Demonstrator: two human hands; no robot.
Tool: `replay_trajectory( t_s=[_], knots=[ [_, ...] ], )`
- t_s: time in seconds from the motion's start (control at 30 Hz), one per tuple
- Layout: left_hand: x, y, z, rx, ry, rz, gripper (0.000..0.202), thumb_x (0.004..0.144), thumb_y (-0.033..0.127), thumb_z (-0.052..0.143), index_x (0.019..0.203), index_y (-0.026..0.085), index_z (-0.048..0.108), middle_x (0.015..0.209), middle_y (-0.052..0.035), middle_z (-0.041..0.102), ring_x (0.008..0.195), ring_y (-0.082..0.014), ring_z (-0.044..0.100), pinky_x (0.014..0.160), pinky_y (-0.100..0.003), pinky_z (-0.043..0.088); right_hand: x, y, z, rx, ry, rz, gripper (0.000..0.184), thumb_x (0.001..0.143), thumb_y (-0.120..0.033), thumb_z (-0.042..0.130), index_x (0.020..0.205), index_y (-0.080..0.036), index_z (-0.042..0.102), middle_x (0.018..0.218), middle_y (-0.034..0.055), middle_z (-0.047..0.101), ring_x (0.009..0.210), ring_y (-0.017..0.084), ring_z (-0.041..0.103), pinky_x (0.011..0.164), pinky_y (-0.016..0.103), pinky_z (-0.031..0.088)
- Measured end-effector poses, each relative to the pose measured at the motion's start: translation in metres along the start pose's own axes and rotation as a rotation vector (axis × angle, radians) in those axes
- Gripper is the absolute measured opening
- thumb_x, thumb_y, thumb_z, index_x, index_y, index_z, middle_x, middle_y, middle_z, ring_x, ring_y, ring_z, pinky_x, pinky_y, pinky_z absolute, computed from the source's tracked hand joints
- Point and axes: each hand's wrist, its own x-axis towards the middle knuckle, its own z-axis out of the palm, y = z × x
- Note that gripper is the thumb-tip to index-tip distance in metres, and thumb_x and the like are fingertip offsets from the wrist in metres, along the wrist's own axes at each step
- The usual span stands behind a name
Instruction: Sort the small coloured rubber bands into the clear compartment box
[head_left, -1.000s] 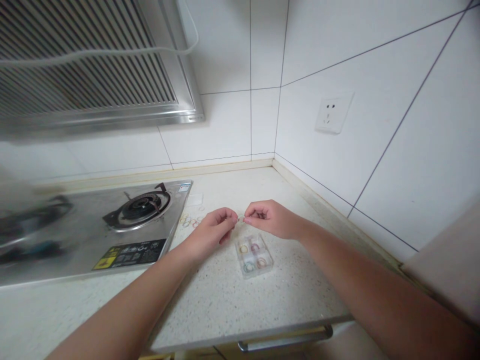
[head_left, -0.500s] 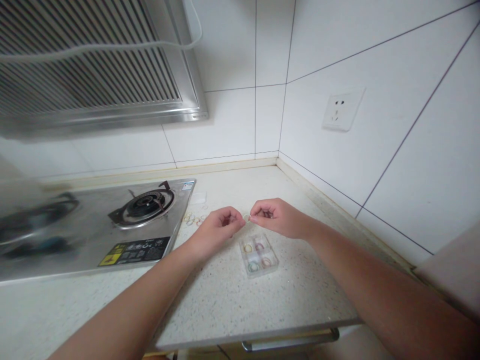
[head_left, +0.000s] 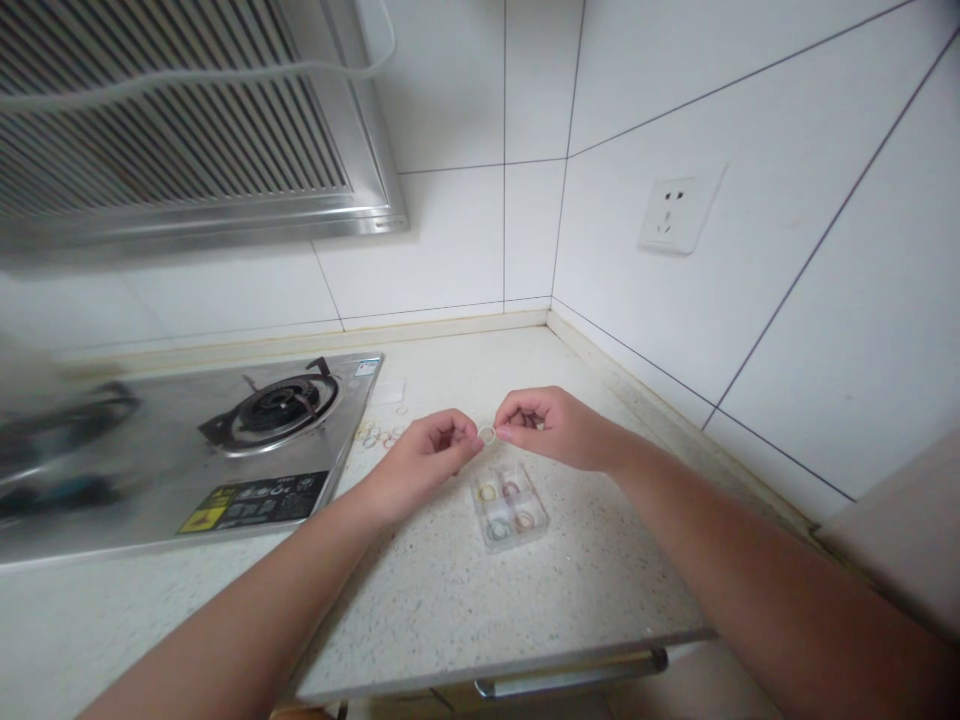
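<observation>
Between my two hands a small pale ring [head_left: 487, 434] shows, held by its opposite edges above the counter. The thumb and fingers of my left hand [head_left: 437, 447] pinch its left side. On its right side, the fingertips of my right hand [head_left: 549, 430] are pinched closed. Just below the hands lies a clear plastic box [head_left: 510, 508] with compartments; yellowish, pinkish, greenish and brownish rings are in them. To the left of my left hand, several loose thin rings [head_left: 379, 435] are scattered beside the stove.
A steel gas stove [head_left: 300, 465] with a black burner is set into the speckled counter [head_left: 420, 620] at left. A small clear piece [head_left: 388, 392] lies by its back corner. Above hangs a range hood [head_left: 225, 120]; a wall socket [head_left: 681, 210] is at right.
The ring between my fingertips has come into clearer view, turned more face-on. My hands stay close together in nearly the same place; the camera view has shifted slightly.
</observation>
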Motion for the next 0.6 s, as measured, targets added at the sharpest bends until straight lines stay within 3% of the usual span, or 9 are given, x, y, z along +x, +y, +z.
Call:
replay_trajectory(
  t_s=[0.6],
  knots=[
    [-0.001,0.0001,0.0024,0.036,0.002,-0.031,0.031,0.087,0.047,0.062,0.08,0.017,0.059,0.062,0.0052,0.044,0.055,-0.0094,0.039,0.052,-0.023,0.028,0.0008,0.0038,0.0002,-0.026,0.029,-0.013,0.02,0.086,-0.035,0.067,0.085,-0.016,0.067,0.064,-0.0029,0.052,0.058,0.009,0.043,0.054,0.024,0.033]
  ],
)
